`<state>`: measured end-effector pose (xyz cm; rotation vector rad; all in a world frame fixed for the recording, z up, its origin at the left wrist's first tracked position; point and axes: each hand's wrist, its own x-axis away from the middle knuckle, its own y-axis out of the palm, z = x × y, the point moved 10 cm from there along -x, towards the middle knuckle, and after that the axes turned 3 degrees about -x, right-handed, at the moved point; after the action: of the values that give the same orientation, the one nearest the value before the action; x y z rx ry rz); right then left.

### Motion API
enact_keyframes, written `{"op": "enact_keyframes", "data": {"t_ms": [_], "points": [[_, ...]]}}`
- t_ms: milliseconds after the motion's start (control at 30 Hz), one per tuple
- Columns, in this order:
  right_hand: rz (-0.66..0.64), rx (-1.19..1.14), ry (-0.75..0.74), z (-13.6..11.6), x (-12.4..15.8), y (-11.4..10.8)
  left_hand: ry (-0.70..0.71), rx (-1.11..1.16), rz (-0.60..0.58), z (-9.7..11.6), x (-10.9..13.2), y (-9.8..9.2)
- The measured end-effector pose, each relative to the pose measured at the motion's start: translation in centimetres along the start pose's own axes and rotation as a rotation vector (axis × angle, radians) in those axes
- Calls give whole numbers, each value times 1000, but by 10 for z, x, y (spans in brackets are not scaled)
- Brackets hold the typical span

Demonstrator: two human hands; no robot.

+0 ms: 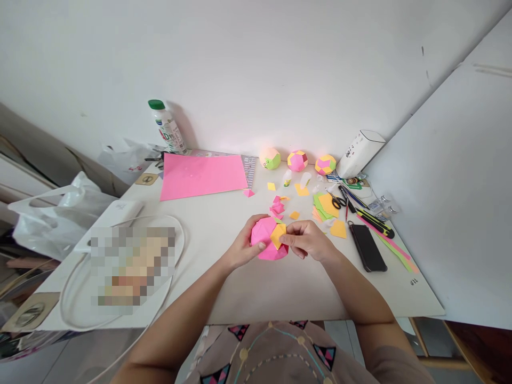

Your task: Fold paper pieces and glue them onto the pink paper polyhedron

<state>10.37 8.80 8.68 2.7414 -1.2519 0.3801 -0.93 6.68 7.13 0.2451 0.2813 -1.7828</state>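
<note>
A pink faceted paper ball (264, 234) is held above the white table, near its middle. My left hand (246, 245) is wrapped round the ball's left side, thumb on its front. On the ball's right side, my right hand (306, 240) pinches an orange paper piece (277, 236) that lies against the pink surface. Some dark red shows at the ball's lower right. Just behind the ball lie folded pink pieces (277, 207) and a small orange piece (294, 215).
Three finished-looking paper balls (297, 160) stand by the wall. A pink sheet (204, 176) lies back left, near a bottle (170, 130). Scissors (338, 201), paper scraps (328, 205), cutters (376, 223) and a black phone (367, 247) are at the right; a white cable (182, 250) loops left.
</note>
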Motion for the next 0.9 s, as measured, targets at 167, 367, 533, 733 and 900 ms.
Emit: {"op": "enact_keyframes", "data": {"t_ms": [167,367,533,733,900], "points": [[-18,-20,-5,9,-14,-10,152,-311,94,9,0,-7],[-48,-1,5,19,-26,-16,208,-501,90,10,0,-3],[-60,-37,24,24,-31,-17,228,-551,110,13,1,-3],[-61,-83,-13,17,-29,-11,233,-634,117,14,1,-3],[37,-97,-40,11,-22,-9,306,-692,153,22,5,-2]]}}
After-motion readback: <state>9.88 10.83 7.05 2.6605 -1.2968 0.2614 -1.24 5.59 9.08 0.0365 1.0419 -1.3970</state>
